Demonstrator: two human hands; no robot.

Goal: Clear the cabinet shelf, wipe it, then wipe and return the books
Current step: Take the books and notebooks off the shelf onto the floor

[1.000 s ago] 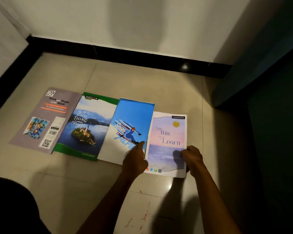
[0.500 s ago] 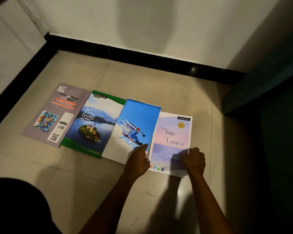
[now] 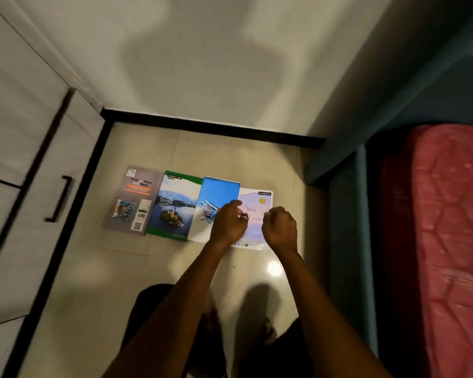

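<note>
Head view: four flat glossy books (image 3: 175, 205)

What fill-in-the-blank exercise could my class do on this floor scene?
1. ____ notebooks lie in a row on the tiled floor.
2. The grey notebook lies at the ____ end of the row.
3. Both the left hand and the right hand are over the ____ notebook.
4. The blue skier notebook partly overlaps the ____-bordered notebook.

Missing words: four; left; Classmate; green

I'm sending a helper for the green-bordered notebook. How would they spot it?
On the floor by the white cabinet lie four books in a row. Take the second from the cabinet side: the green-bordered notebook, showing a lake island.
</note>
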